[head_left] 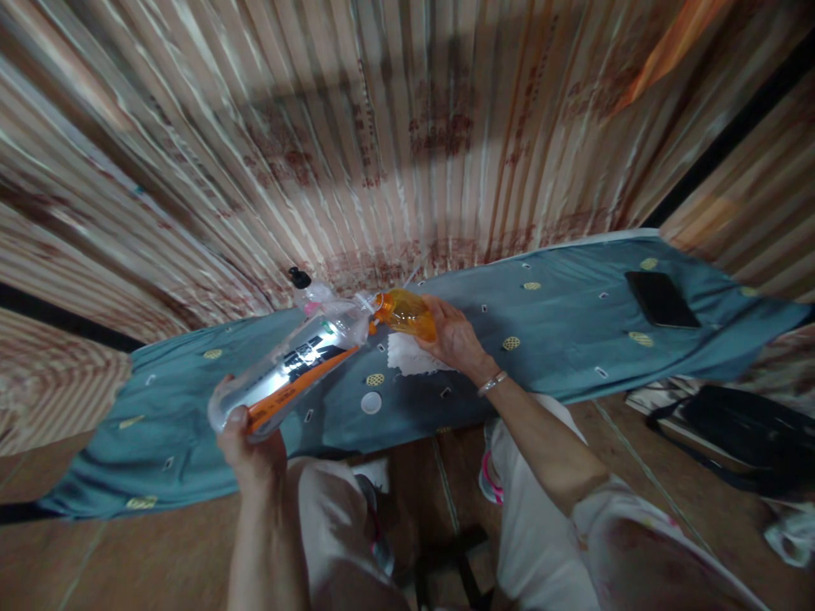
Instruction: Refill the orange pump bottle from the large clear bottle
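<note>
Sleeve (pixel 637 535): pale, patterned; lower right, nearest the camera.
Large clear bottle (pixel 299 365): orange and silver label; slanted over the table (pixel 553 331), neck toward the right.
Small orange bottle (pixel 411 314): its neck at the clear bottle's mouth; whether they touch cannot be told.
Mouths, handling: probably best kept in one line, the clear bottle steady, any tilt made slowly, neither body squeezed.
Left hand (pixel 251 445): fingers spread to the clear bottle's girth, gripping its base, thumb toward the label.
Right hand (pixel 455 335): fingers, partly hidden, curled around the orange bottle's rear end.
White disc (pixel 371 402): flat on the table, near its front edge.
White cloth (pixel 407 358): on the table, beneath the orange bottle.
</note>
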The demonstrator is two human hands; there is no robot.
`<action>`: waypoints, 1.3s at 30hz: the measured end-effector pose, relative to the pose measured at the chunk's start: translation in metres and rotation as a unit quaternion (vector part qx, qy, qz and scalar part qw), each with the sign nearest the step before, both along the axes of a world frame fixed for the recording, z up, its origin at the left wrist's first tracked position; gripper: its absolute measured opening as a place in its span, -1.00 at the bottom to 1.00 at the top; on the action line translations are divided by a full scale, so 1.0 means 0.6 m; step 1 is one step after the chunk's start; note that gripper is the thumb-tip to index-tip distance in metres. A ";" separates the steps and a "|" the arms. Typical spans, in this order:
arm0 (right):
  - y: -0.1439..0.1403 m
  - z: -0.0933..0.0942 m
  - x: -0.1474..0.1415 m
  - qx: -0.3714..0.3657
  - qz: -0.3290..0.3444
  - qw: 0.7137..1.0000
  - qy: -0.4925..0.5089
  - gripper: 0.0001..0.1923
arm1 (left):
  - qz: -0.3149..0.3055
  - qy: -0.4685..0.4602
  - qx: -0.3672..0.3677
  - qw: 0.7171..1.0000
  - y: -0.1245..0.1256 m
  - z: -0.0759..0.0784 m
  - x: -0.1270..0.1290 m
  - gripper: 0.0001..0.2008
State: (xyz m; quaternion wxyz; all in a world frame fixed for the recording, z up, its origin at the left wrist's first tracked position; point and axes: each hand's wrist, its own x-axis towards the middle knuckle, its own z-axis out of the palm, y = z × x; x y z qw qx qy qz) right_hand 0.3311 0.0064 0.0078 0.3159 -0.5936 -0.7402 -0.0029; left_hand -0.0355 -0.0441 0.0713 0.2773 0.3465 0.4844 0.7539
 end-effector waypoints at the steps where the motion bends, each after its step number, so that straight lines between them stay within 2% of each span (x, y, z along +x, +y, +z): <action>1: 0.000 -0.001 0.000 0.003 0.001 1.000 0.001 -0.08 | 0.002 -0.004 0.000 1.000 0.000 0.002 0.001 -0.46; 5: -0.001 0.001 0.000 0.005 0.001 1.000 0.004 -0.10 | 0.005 0.002 0.003 1.000 0.000 0.003 0.002 -0.47; 14: -0.001 0.005 -0.001 -0.004 -0.003 1.000 0.008 -0.08 | -0.003 0.034 0.019 0.999 0.005 -0.011 -0.007 -0.49; 21: 0.000 0.003 -0.003 0.000 -0.001 1.000 0.007 -0.03 | -0.003 -0.002 0.028 1.000 0.003 -0.011 -0.006 -0.55; 27: -0.001 0.005 0.002 -0.008 0.005 1.000 0.003 -0.09 | 0.000 0.008 0.016 1.000 0.003 -0.019 -0.013 -0.52; 31: -0.001 0.005 0.002 -0.009 0.004 1.000 0.003 -0.12 | -0.001 0.014 0.017 1.000 0.003 -0.016 -0.009 -0.53; 39: 0.000 0.002 -0.001 -0.001 -0.004 1.000 0.001 -0.12 | -0.003 -0.039 0.020 0.999 0.004 -0.009 -0.005 -0.57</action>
